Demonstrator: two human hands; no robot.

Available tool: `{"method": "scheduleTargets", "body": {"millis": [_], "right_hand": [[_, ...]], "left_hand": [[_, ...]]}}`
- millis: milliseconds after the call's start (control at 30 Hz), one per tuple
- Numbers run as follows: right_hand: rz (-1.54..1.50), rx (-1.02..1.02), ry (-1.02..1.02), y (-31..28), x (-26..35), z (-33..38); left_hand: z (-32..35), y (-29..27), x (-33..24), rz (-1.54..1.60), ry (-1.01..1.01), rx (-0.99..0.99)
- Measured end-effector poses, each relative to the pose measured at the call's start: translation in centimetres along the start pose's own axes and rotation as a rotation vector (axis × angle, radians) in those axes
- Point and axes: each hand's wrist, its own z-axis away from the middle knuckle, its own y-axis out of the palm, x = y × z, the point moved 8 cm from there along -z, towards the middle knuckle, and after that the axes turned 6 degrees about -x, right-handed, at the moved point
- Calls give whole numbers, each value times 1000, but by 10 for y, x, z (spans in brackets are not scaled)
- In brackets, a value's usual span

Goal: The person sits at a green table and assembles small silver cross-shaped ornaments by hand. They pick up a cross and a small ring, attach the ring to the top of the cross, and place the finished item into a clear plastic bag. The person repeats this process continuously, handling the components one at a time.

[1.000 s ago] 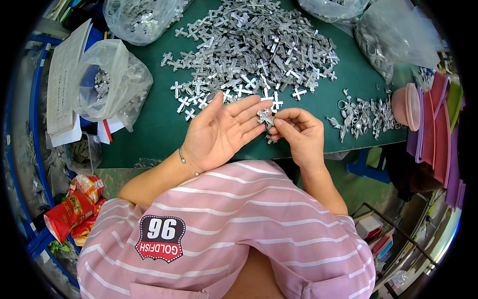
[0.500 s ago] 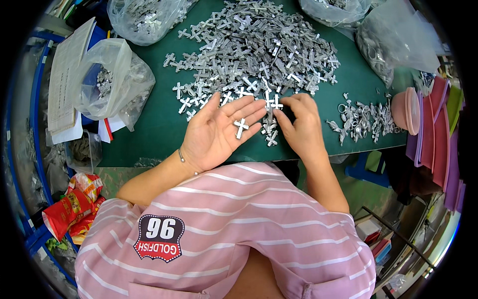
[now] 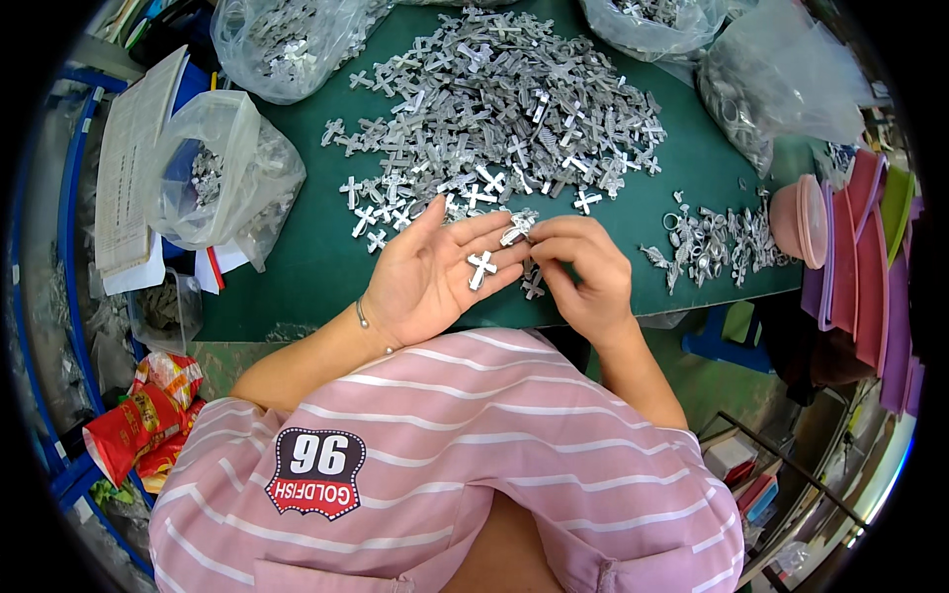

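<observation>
My left hand (image 3: 427, 265) is palm up with its fingers stretched out flat. A small silver cross (image 3: 481, 269) lies loose on it, at the base of the fingers. Above that cross, over the left fingertips, is a second silver piece (image 3: 518, 228), probably a cross, tilted and partly hidden. My right hand (image 3: 585, 269) is closed in a pinch at this piece's right end. A few more crosses (image 3: 533, 281) lie on the table between the two hands, half covered. Just beyond my hands spreads a large heap of grey metal crosses (image 3: 504, 109).
Clear plastic bags of metal parts stand at the left (image 3: 222, 178), far left (image 3: 292, 49) and far right (image 3: 776, 84) of the green table (image 3: 297, 212). Silver ring-like pieces (image 3: 717, 242) lie at the right, beside a pink bowl (image 3: 799, 222). Papers (image 3: 138, 163) lie at the left edge.
My right hand has drawn nearer to me, pinching a silver piece from the heap's near edge to above my left fingertips. The left hand and its cross have barely moved.
</observation>
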Motion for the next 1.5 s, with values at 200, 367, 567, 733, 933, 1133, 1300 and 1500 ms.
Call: {"method": "scheduleTargets", "body": {"millis": [200, 367, 567, 733, 933, 1133, 1300, 1500], "right_hand": [[-102, -167, 329, -10, -26, 13], [-24, -118, 304, 1, -22, 12], [16, -152, 281, -4, -17, 10], [-75, 36, -135, 10, 26, -2], [241, 25, 185, -7, -38, -6], [310, 128, 113, 8, -41, 0], [236, 59, 223, 2, -48, 6], [356, 57, 213, 18, -34, -1]], "left_hand": [[4, 9, -4, 77, 44, 20], [4, 7, -1, 52, 30, 80], [5, 10, 0, 30, 17, 91], [4, 7, 0, 50, 21, 70], [9, 0, -15, 29, 143, -12], [7, -4, -13, -8, 134, -19], [4, -10, -11, -66, 125, -71], [2, -11, -11, -80, 139, -74]]}}
